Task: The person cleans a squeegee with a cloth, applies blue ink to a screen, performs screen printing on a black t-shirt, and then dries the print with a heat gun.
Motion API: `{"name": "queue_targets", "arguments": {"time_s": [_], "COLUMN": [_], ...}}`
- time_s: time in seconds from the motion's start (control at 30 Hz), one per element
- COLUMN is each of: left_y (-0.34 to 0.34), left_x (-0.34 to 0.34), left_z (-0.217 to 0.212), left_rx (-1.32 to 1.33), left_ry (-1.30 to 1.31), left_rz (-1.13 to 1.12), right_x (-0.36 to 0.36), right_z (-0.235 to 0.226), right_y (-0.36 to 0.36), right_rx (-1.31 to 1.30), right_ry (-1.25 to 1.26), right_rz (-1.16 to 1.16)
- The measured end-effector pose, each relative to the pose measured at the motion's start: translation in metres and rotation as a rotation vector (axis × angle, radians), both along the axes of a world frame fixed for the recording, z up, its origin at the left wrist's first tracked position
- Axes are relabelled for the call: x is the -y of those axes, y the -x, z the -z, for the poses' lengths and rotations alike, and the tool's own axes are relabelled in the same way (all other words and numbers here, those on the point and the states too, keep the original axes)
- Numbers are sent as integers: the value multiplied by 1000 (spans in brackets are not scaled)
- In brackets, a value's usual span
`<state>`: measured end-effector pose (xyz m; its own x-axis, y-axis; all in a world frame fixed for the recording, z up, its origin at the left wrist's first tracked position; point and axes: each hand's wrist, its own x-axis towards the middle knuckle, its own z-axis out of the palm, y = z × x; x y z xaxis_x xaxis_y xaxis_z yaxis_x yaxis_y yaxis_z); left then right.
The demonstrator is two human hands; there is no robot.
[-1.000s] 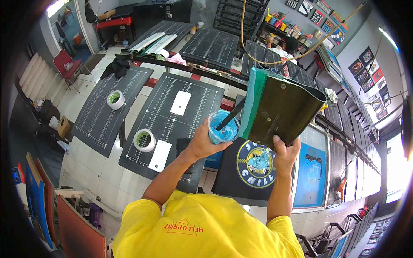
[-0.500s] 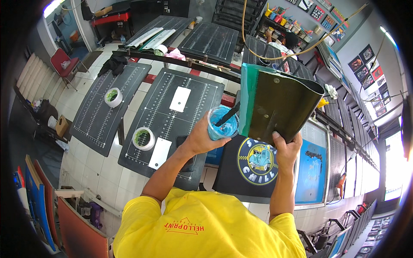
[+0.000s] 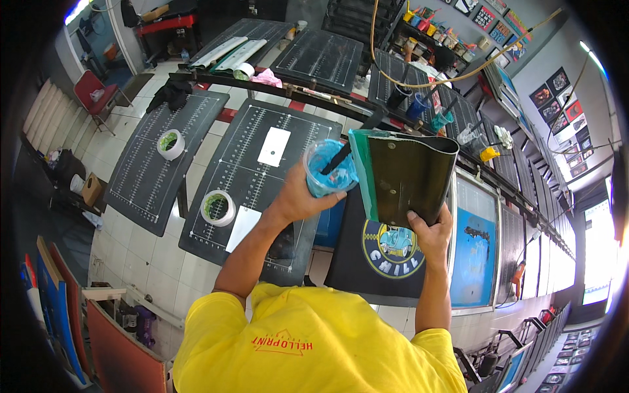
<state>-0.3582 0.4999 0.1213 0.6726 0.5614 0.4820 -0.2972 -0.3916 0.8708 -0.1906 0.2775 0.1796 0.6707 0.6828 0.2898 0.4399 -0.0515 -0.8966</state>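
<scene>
My left hand [image 3: 303, 200] is wrapped round a clear plastic cup [image 3: 318, 185] smeared inside with blue ink [image 3: 321, 154]. A black spatula [image 3: 341, 156] leans in the cup and sticks out over its right rim. In my right hand [image 3: 432, 237] is a squeegee with a curved dark metal holder [image 3: 413, 177], gripped at its lower end with the thumb on the near face. Its blade edge [image 3: 363, 171], green and coated with blue, faces the cup and appears against its rim. Below lies black fabric [image 3: 354, 262] with a round yellow and blue print [image 3: 391, 247], partly covered by the squeegee.
Left are dark ruled boards [image 3: 246, 157] bearing tape rolls [image 3: 218, 208] and white cards [image 3: 274, 147]. A framed blue screen [image 3: 473, 262] stands to the right. Ink cups with handles [image 3: 419, 105] line the far rail. A cable [image 3: 452, 85] hangs overhead; another person [image 3: 426, 69] is at the back.
The squeegee has come left and down, so its blade edge is now at the cup's rim. The cup has shifted slightly left and up. Ink cups on the rail are uncovered.
</scene>
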Motion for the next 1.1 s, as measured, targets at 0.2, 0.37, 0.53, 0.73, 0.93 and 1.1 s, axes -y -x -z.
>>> {"name": "queue_targets", "arguments": {"time_s": [0.2, 0.37, 0.53, 0.73, 0.93, 1.1], "left_y": [0, -3, -13, -43, -58, -57], "left_x": [-18, -18, 3, 44, 66, 71], "left_z": [-15, -28, -23, 17, 17, 4], "left_rx": [59, 152, 111, 152, 92, 102], "left_ry": [-84, 100, 225, 322, 259, 198], "left_rz": [29, 78, 26, -61, -139, -143], "right_x": [18, 32, 33, 12, -12, -28], "right_z": [6, 10, 12, 12, 16, 32], "right_y": [-5, -5, 6, 13, 16, 17], "right_rx": [-22, -12, -27, 33, 239, 422], "right_ry": [83, 95, -134, -526, -585, -629], "right_rz": [46, 81, 218, 390, 414, 391]}}
